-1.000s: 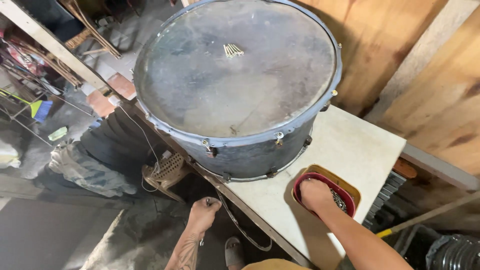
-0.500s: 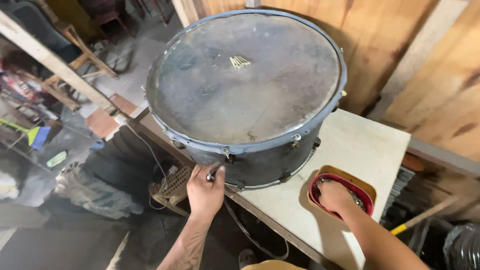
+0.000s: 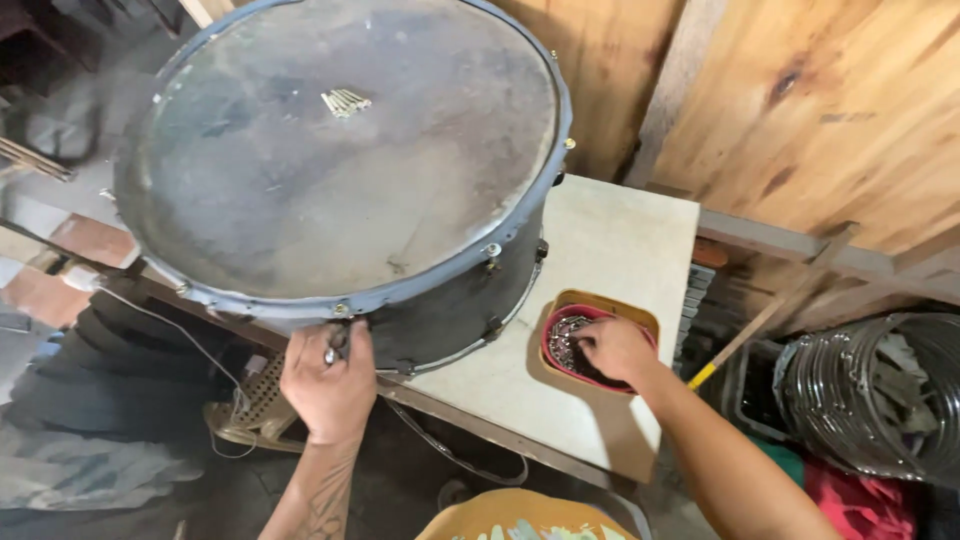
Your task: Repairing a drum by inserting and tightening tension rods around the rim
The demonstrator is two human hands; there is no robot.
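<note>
Drum (image 3: 340, 180) on table (image 3: 620, 240); bowl (image 3: 565, 345) right of drum, in tray (image 3: 640, 315).

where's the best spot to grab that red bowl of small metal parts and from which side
Probably by the rim of the red bowl, on its near-left edge, coming from above. It sits nested in a yellow tray on the white tabletop, so its walls are mostly hidden. The right hand covers the right part, and the bass drum crowds the far-left side.
</note>
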